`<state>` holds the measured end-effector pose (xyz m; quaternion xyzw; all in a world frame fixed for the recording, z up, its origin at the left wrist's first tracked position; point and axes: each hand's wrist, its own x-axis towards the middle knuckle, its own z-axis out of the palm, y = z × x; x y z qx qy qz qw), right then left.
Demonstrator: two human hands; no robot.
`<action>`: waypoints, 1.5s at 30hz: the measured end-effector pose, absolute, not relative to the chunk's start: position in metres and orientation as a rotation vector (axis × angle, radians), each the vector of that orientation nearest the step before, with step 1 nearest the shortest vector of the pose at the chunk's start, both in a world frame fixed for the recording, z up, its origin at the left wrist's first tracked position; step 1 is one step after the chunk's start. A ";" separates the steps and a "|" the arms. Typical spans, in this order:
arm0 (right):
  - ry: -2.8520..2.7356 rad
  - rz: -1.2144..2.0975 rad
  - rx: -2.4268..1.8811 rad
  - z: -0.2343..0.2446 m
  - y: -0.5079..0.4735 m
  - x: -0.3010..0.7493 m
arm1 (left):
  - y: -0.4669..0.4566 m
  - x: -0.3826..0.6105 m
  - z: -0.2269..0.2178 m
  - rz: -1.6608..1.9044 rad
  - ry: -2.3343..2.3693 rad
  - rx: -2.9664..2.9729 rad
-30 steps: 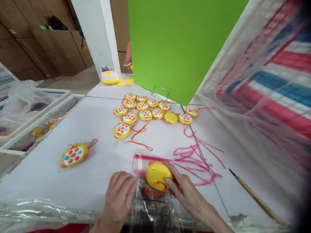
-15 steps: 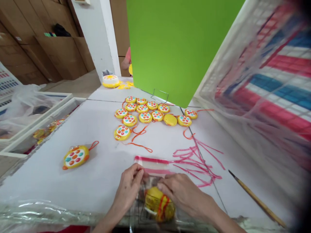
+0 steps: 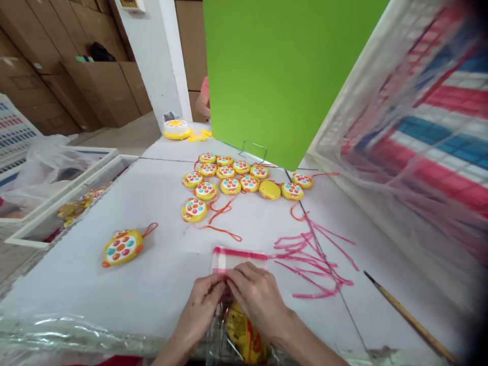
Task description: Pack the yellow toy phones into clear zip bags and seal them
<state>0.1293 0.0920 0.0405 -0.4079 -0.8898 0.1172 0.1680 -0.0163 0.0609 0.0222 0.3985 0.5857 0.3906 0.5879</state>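
At the table's near edge, a clear plastic bag (image 3: 218, 333) holds a yellow toy (image 3: 244, 330) with an orange cord. My left hand (image 3: 204, 300) pinches the bag's upper edge at its left. Close against it, my right hand (image 3: 255, 295) has its fingertips on the same edge, thumb and fingers pressed together; it covers part of the toy. Just beyond my hands lies flat clear film with a pinkish-red strip (image 3: 240, 252). Off to the left rests a single yellow animal-shaped toy (image 3: 122, 247) with coloured dots and an orange loop.
Several similar toys (image 3: 230, 186) are grouped mid-table. Loose pink strips (image 3: 305, 254) and a thin wooden-handled tool (image 3: 407, 315) lie to the right. A green board (image 3: 282, 76) stands behind, beside a white basket (image 3: 343, 96). A person's arm (image 3: 203, 105) shows behind the board.
My right hand has slid left along the bag's upper edge until its fingertips meet those of my left hand. The view has shifted slightly.
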 end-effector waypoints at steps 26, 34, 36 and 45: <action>-2.114 0.856 -1.948 0.053 0.090 0.365 | 0.071 -0.024 0.024 0.866 1.339 1.109; -1.946 0.694 -1.872 0.065 0.097 0.302 | 0.068 -0.020 0.032 0.925 1.287 1.048; -2.020 0.861 -1.678 0.063 0.102 0.264 | 0.068 -0.019 0.034 0.939 1.280 1.044; -1.720 1.559 -1.282 0.021 0.134 0.186 | 0.066 -0.023 0.026 0.949 1.217 1.040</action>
